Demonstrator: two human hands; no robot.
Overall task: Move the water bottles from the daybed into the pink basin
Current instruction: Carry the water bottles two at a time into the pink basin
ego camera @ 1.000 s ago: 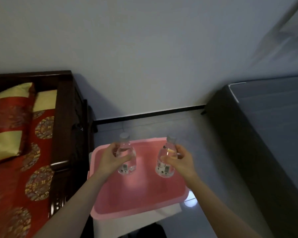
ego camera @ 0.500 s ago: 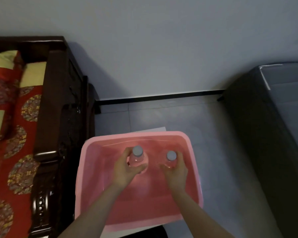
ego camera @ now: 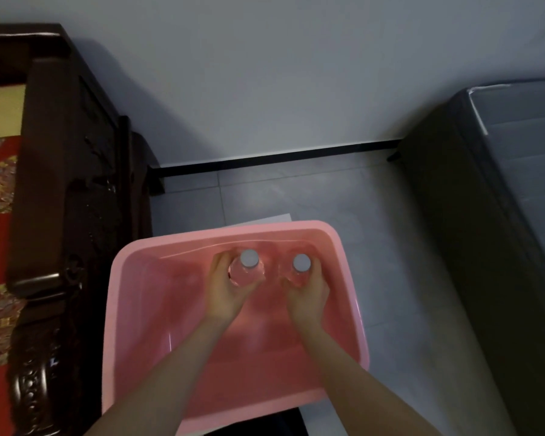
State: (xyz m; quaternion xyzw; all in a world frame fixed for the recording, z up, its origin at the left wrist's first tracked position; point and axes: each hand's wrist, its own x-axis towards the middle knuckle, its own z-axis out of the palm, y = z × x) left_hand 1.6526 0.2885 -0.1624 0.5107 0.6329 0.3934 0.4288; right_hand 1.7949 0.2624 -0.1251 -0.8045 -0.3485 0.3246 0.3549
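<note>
Both hands are inside the pink basin [ego camera: 129,278], near its far wall, each wrapped around an upright clear water bottle with a grey cap. The left hand [ego camera: 225,291] grasps the left bottle [ego camera: 248,269]; the right hand [ego camera: 307,294] grasps the right bottle [ego camera: 300,269]. The dark carved wooden daybed [ego camera: 44,184] stands just beside the basin's left side.

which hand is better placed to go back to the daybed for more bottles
Left. The left hand, gripping a clear plastic bottle inside the pink plastic basin, is nearer the dark wooden daybed; the right hand is farther away.
</note>
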